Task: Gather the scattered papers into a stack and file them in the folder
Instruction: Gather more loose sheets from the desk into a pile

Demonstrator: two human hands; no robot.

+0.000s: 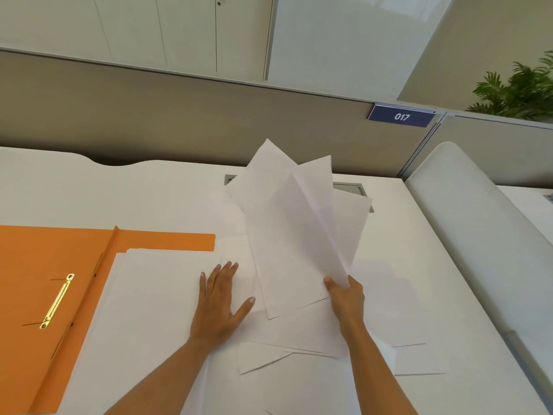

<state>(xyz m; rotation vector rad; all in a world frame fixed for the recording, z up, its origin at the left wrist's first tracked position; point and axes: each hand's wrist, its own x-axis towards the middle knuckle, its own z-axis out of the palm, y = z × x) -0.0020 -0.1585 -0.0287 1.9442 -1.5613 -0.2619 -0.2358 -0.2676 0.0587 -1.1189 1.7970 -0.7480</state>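
Observation:
An orange folder [36, 265] lies open at the left of the white desk, its gold metal fastener [57, 301] showing. A stack of white papers [140, 304] rests on the folder's right half. My left hand [220, 304] lies flat on that stack's right edge, fingers spread. My right hand [347, 295] pinches the lower corner of several fanned white sheets [296, 232], lifted and tilted above the desk. More loose sheets [302, 339] lie scattered on the desk under and near my right forearm.
A beige partition [179, 115] with a blue "017" sign [401, 116] backs the white desk [89, 190]. A grey cable hatch [350, 188] sits behind the raised sheets. A white rounded divider [466, 220] borders the desk's right side, with a green plant [520, 91] beyond.

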